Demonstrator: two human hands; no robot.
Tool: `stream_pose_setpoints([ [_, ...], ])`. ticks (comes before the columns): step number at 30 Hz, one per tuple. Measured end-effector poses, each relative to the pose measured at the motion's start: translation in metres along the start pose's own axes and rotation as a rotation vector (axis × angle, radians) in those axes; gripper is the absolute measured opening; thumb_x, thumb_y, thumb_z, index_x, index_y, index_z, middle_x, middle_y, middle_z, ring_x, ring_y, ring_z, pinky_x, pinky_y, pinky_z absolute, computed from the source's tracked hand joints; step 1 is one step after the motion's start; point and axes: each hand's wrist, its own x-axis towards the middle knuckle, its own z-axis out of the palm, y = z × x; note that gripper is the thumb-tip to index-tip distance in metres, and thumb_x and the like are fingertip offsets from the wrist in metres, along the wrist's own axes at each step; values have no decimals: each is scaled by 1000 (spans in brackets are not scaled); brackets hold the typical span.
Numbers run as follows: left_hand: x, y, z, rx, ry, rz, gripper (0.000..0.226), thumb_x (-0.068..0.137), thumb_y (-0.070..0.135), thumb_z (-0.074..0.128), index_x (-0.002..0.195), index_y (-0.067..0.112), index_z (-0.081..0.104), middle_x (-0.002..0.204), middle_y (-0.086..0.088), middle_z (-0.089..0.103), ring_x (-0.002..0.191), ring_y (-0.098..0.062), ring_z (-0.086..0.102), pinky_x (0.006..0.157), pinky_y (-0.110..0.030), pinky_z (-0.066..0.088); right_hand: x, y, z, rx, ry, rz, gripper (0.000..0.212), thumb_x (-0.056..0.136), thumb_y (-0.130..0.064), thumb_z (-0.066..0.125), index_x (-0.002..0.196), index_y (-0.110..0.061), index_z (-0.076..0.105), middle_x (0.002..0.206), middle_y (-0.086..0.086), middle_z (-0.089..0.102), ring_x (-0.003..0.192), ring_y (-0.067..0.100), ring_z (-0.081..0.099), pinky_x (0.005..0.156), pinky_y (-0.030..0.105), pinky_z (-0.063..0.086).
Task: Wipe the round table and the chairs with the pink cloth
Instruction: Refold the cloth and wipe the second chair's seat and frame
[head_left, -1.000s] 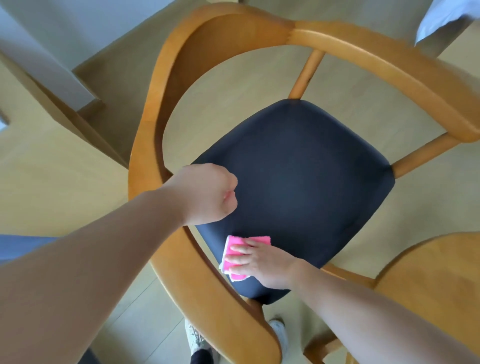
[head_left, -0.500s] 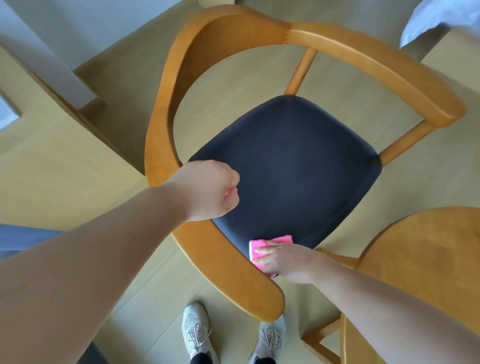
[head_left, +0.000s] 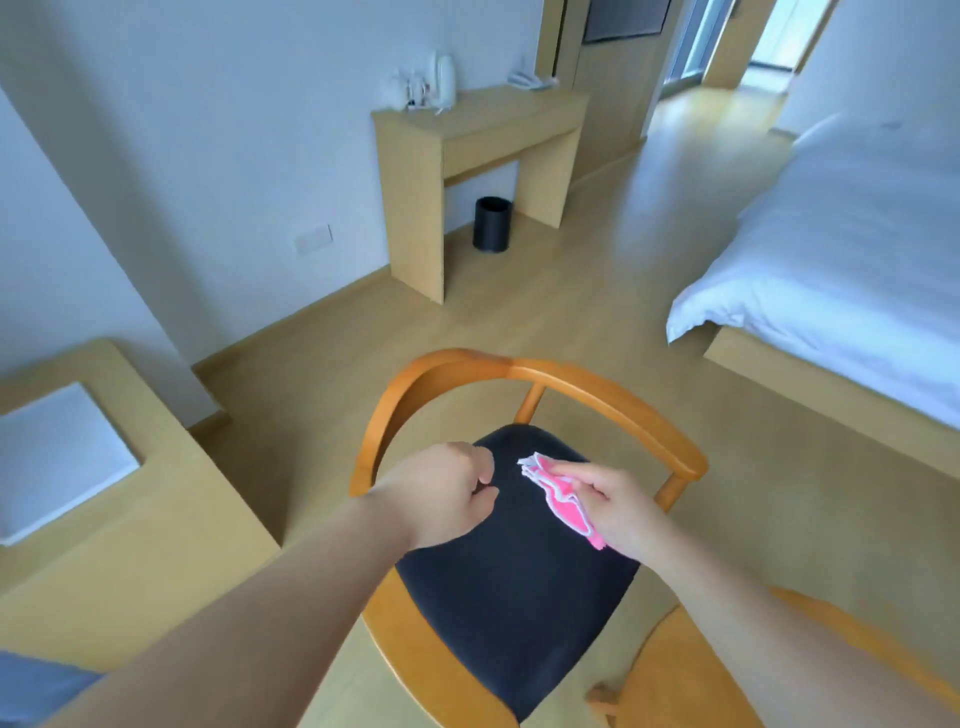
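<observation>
Both hands hover above chair; bed far right.

A hotel-style bedroom: white-sheeted bed, wall desk with kettle.

Desk: light wood, against the wall in the upper middle of the frame.
Kettle: white, on the desk's left end, blurred.
Bin: black and round, on the floor under the desk.
Bed: white bedding, at the right edge.
Floor: pale wood boards.
</observation>
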Motion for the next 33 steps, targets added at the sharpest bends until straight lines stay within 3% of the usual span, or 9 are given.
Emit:
stream_pose_setpoints([
  [3, -2, 31, -44, -41, 13, 12, 23, 91, 42, 51, 100, 21, 56, 90, 6, 64, 74, -12, 58, 61, -21, 46, -21, -73, -31, 236, 115, -52, 28, 98, -36, 48, 108, -58, 63, 112, -26, 65, 107, 2, 61, 86, 23, 54],
  [8, -16, 82, -112, -254, 88, 166, 34, 79, 55, 65, 105, 36, 54, 92, 31, 57, 85, 11, 54, 67, -4, 41, -52, -158, -44, 581, 170, -163, 25, 102, -27, 47, 115, -33, 67, 105, -2, 73, 95, 23, 70, 83, 48, 56],
  [11, -23, 97, -135, -310, 126, 156, 39, 77, 52, 66, 107, 30, 55, 92, 13, 66, 84, -2, 62, 76, -20, 51, -65, -187, -44, 762, 95, -208, 30, 103, -32, 41, 124, -28, 62, 111, 2, 71, 100, 20, 69, 71, 31, 55],
  [14, -32, 99, -149, -348, 206, 131, 20, 84, 38, 58, 99, 25, 54, 78, 8, 66, 69, -4, 61, 66, -24, 52, -71, -199, -45, 896, -77, -289, 36, 102, -37, 39, 134, -29, 54, 123, 6, 65, 114, 19, 62, 85, 28, 53],
  [18, -43, 90, -151, -398, 248, 15, 14, 83, 12, 52, 79, 24, 57, 69, 3, 60, 58, -6, 54, 54, -20, 46, -66, -193, -40, 818, -221, -364, 50, 91, -11, 60, 137, -28, 50, 125, 5, 64, 118, 18, 60, 90, 29, 50],
  [21, -52, 73, -144, -540, 273, -176, 23, 77, 5, 52, 71, 27, 58, 63, 8, 56, 50, -1, 49, 48, -15, 41, -55, -175, -32, 818, -186, -255, 56, 86, 5, 46, 131, -26, 56, 121, 1, 68, 113, 16, 63, 84, 26, 54],
  [27, -76, 34, -90, -719, 251, -506, 29, 76, 3, 60, 102, 15, 56, 89, -6, 67, 74, -16, 69, 70, -36, 59, -21, -116, -6, 448, 51, 96, 31, 94, -8, 54, 124, -16, 60, 110, -1, 67, 101, 19, 65, 84, 38, 58],
  [31, -96, 20, -34, -768, 228, -615, 63, 79, 4, 63, 123, 37, 33, 103, 1, 59, 78, -17, 69, 63, -31, 60, -15, -76, 27, 182, 134, 157, 56, 89, -6, 62, 135, -31, 43, 119, -10, 52, 103, 10, 52, 75, 28, 54],
  [33, -104, 13, -5, -716, 174, -648, 56, 83, 5, 62, 125, 37, 43, 112, 4, 56, 83, -13, 66, 65, -24, 59, -15, -59, 42, 44, 105, 105, 64, 89, -4, 61, 138, -38, 38, 121, -15, 42, 105, 6, 44, 80, 27, 53],
])
